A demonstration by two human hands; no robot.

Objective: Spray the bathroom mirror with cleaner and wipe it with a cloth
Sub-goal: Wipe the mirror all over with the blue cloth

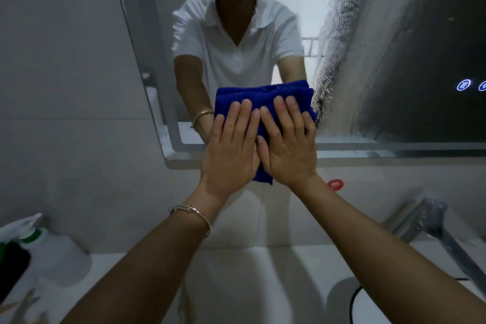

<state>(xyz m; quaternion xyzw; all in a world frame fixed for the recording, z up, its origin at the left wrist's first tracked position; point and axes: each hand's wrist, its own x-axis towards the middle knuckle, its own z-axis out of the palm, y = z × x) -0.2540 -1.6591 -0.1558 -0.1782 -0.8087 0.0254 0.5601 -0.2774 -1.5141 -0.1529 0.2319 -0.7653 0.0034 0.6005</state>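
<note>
Against the mirror (381,66), left hand (231,155) and right hand (289,150) press flat on cloth (265,97) (partly covered)

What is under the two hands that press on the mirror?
A folded blue cloth lies under the left hand and right hand, flat against the mirror. The glass behind the cloth is covered and cannot be seen.

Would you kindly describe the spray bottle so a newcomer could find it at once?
Below the mirror runs the white counter. At its far left end stands the spray bottle, beside a black object. It alone has a pale body, green collar and white trigger.
</note>
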